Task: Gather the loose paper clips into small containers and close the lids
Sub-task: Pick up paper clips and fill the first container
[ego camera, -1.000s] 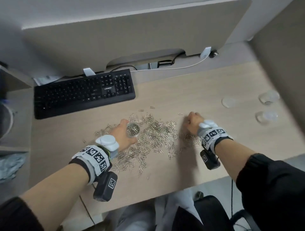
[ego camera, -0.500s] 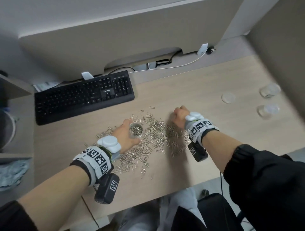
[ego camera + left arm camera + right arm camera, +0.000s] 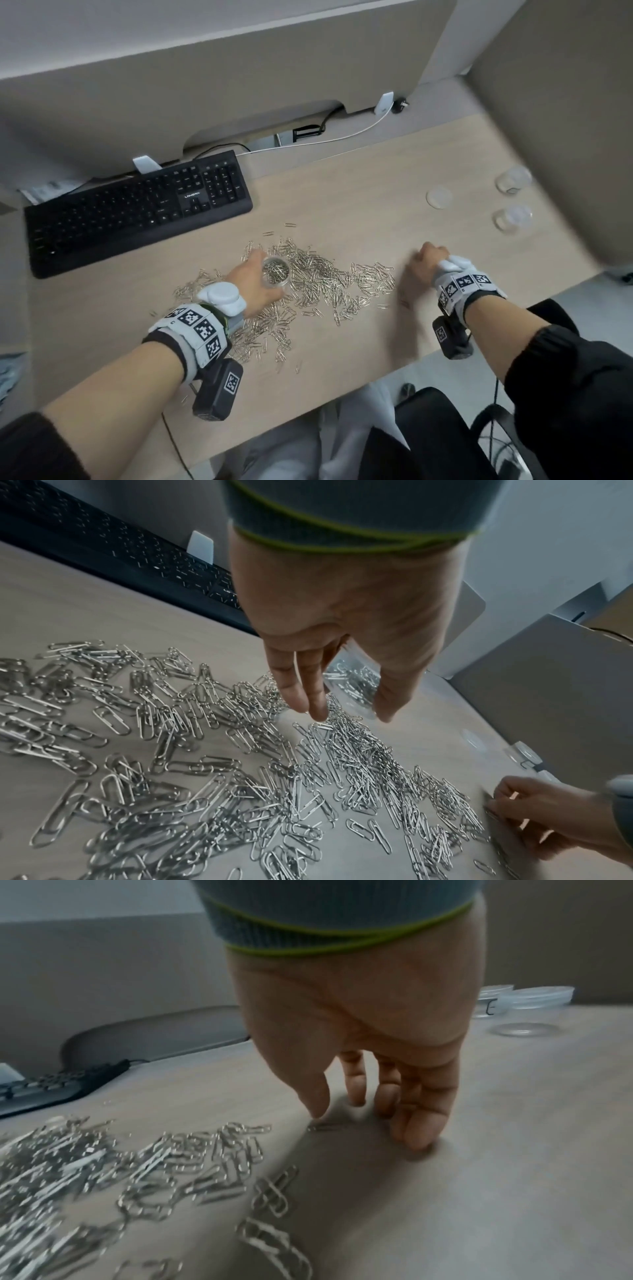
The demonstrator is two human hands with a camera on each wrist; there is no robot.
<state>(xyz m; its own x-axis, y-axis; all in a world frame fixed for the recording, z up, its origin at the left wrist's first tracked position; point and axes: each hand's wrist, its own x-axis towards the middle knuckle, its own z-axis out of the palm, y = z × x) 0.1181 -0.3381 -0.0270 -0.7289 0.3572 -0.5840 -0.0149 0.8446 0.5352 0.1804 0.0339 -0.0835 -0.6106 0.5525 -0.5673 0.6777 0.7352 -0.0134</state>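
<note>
While the left hand (image 3: pixel 253 284) curls its thumb and fingers round a small clear container (image 3: pixel 275 270) partly filled with clips, the loose paper clips (image 3: pixel 325 284) spread over the wooden desk (image 3: pixel 359 212) all around it, thickest from its 3 o'clock round to its 7 o'clock. In the left wrist view the container (image 3: pixel 352 685) sits between thumb and fingers, standing on the desk. The right hand (image 3: pixel 426 262) is at the pile's 3 o'clock edge, just beside the outermost clips; its fingers (image 3: pixel 421 1123) point down with their tips at the desk, loosely bent and holding nothing that shows, and one clip lies by the thumb tip. At the right hand's 1 o'clock, well apart, stand two more clear containers (image 3: pixel 512 198) and a loose round lid (image 3: pixel 439 197). A black keyboard (image 3: pixel 137 209) lies at the pile's 10 o'clock.
</note>
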